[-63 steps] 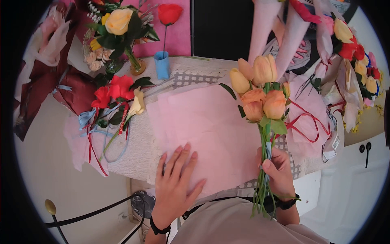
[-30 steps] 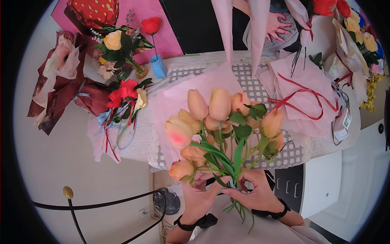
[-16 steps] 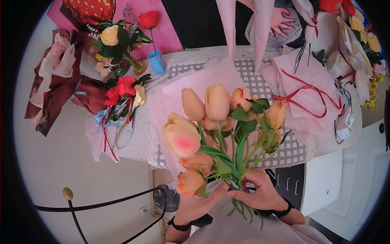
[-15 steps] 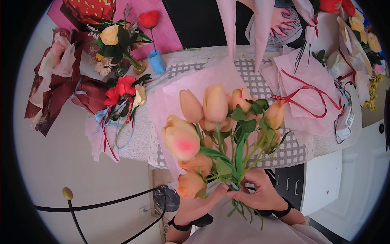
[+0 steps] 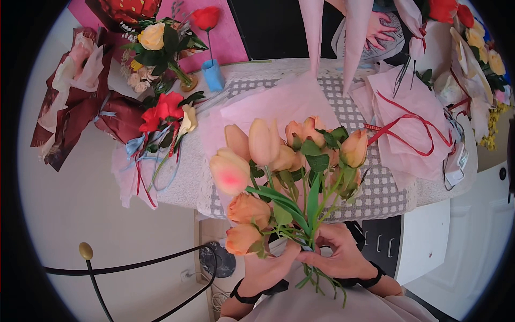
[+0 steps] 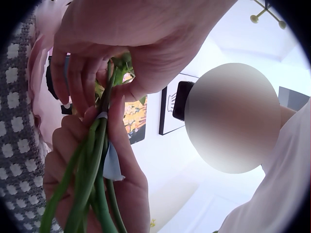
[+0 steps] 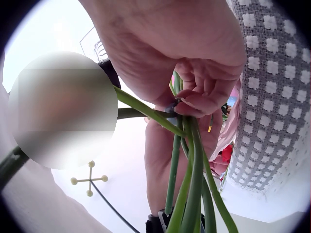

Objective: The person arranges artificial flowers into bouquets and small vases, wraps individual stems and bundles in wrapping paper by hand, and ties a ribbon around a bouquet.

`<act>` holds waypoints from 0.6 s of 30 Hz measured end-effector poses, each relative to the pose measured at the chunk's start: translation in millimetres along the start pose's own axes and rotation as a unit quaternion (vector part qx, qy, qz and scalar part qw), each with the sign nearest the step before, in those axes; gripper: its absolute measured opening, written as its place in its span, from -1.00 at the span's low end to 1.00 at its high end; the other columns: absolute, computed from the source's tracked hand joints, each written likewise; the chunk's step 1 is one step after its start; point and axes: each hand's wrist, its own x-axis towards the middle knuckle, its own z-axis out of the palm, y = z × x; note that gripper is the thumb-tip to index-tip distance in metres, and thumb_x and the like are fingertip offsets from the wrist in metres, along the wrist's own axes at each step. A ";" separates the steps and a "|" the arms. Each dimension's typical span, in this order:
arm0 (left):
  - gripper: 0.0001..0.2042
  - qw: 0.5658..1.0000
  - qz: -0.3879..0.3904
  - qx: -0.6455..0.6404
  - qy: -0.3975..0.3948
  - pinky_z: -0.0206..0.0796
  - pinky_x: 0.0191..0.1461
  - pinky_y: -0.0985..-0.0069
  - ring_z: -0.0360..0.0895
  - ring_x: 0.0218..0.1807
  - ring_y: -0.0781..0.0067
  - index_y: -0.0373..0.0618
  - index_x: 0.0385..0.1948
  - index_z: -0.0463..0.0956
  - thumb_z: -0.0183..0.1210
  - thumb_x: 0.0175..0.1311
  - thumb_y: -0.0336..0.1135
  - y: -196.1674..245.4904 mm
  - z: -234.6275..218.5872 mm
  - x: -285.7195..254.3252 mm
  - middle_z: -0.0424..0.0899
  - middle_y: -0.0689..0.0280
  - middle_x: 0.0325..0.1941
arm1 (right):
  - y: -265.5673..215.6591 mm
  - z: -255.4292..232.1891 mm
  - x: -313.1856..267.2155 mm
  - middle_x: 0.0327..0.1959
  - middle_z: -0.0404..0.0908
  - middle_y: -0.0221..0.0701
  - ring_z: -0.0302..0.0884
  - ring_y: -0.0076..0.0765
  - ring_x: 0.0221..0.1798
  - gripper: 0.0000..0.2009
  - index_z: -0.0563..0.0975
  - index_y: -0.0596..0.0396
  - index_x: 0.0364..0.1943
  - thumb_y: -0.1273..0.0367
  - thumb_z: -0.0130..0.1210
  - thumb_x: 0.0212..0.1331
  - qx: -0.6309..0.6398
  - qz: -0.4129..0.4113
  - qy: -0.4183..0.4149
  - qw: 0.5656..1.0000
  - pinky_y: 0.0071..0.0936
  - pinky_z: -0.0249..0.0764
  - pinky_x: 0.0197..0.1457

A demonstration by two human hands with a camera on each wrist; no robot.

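Observation:
A bunch of peach tulips and orange roses (image 5: 248, 210) is held upright over the near table edge. My left hand (image 5: 268, 268) pinches its stems from the left, fingers partly hidden behind the blooms. From the right, my right hand (image 5: 340, 255) grips the same stems with thumb and curled fingers. Both thumbs meet at a light blue tie, whose loose end (image 6: 112, 162) hangs beside the stems (image 6: 87, 179) in the left wrist view. In the right wrist view, stems (image 7: 194, 170) fan out below the fingers. Pink paper (image 5: 279, 102) lies behind the blooms.
Red flowers (image 5: 166, 107) with ribbons lie left on the table, near a blue holder (image 5: 213, 76) with one rose. Folded pink sheets (image 5: 399, 123) and red ribbon lie right. Pink wrapping cones stand at the back. A black metal rail (image 5: 139, 264) is at lower left.
The right hand has brought the flowers to the middle, and the left hand has left the paper and taken the stems. The blooms now spread wider; lately they tilted slightly.

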 end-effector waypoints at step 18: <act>-0.42 0.990 -0.012 -0.007 -0.137 0.33 0.46 0.22 0.55 0.31 0.29 -0.21 0.31 0.39 0.37 0.24 -0.66 6.8 -12.2 14.9 0.60 0.20 0.24 | -6.4 -3.2 6.9 -0.58 0.38 -0.54 0.28 -0.76 -0.57 -0.72 0.46 0.13 -0.38 0.46 0.44 0.26 0.071 0.018 0.017 0.997 -0.60 0.14 -0.48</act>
